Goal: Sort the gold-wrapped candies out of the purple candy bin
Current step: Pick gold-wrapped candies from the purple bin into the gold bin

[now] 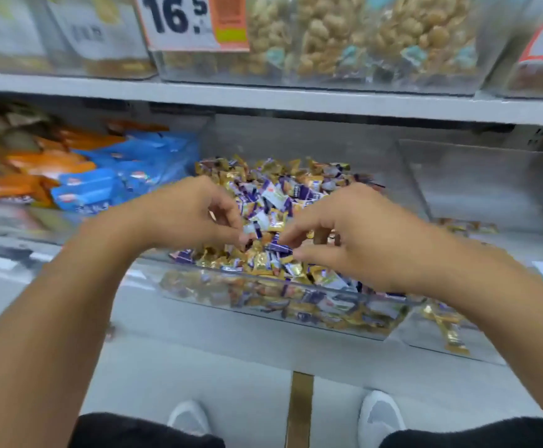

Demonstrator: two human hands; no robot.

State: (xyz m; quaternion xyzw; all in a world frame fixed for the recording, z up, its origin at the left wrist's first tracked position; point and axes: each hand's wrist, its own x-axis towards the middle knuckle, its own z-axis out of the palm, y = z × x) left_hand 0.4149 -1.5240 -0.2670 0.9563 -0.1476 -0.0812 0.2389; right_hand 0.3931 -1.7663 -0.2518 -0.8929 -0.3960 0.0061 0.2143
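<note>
Head view shows the clear candy bin [263, 295] on the shelf [263, 101], full of purple and gold candies [260, 260]. Both hands are over it: left hand [186, 211] pinches one candy, right hand [354, 234] has curled fingers touching the pile; its grip I cannot tell.

My hands sit over the bin [263, 295], left hand [186, 215] to the left, right hand [360, 240] to the right, candies [296, 189] heaped in it. Left of the bin lie packets [102, 176]; right of it stands a second bin [490, 195]. Above it, a shelf [296, 101] carries nuts [360, 37] and a price card [192, 24].
</note>
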